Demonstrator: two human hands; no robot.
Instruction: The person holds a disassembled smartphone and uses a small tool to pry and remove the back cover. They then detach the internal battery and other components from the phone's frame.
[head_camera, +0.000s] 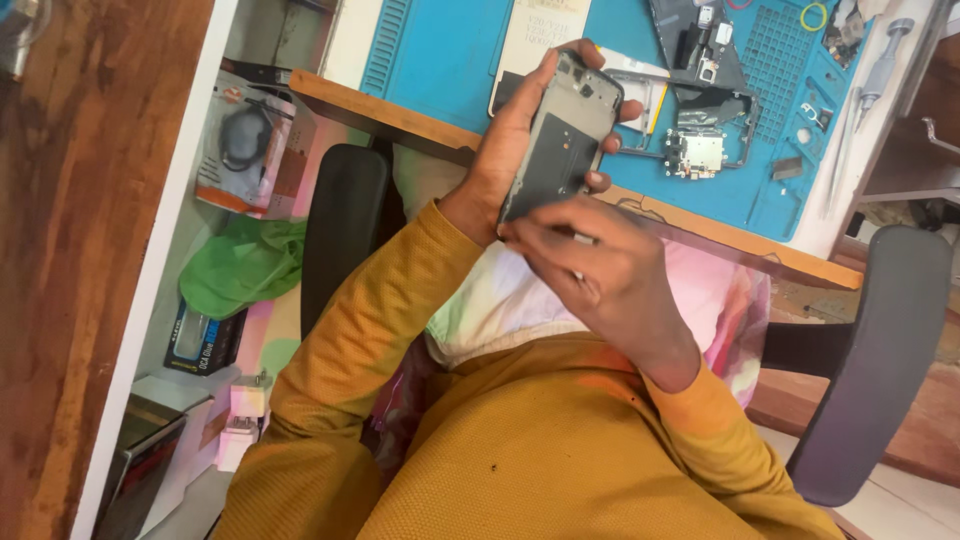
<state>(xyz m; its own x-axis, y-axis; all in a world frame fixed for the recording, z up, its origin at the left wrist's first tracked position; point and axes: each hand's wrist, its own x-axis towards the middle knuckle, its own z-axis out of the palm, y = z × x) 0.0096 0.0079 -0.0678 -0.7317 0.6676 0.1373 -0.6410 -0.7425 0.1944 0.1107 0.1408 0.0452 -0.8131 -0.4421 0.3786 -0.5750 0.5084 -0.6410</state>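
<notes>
I saw the left hand (520, 150) wrapped around a stripped phone frame (560, 135), its grip closed on both long sides, fingertips showing at the far edge, the frame held tilted in the air over the near edge of the worktop (400, 110) rather than resting on it. The right hand (600, 270) pinched a thin light-coloured tool (575, 238) at the frame's lower end; its grip was closed on that tool, though I could not tell whether the tip touched the frame. The frame looked dark grey, its inside open, with a camera cut-out near the top and no screen or board in it. I judged the teardown well advanced: a circuit board (697, 152) and a dark cover (700, 45) lay apart on the blue mat (440, 50), with a screwdriver (880, 60) towards the worktop's right edge. The work at the frame's lower end seemed unfinished.
</notes>
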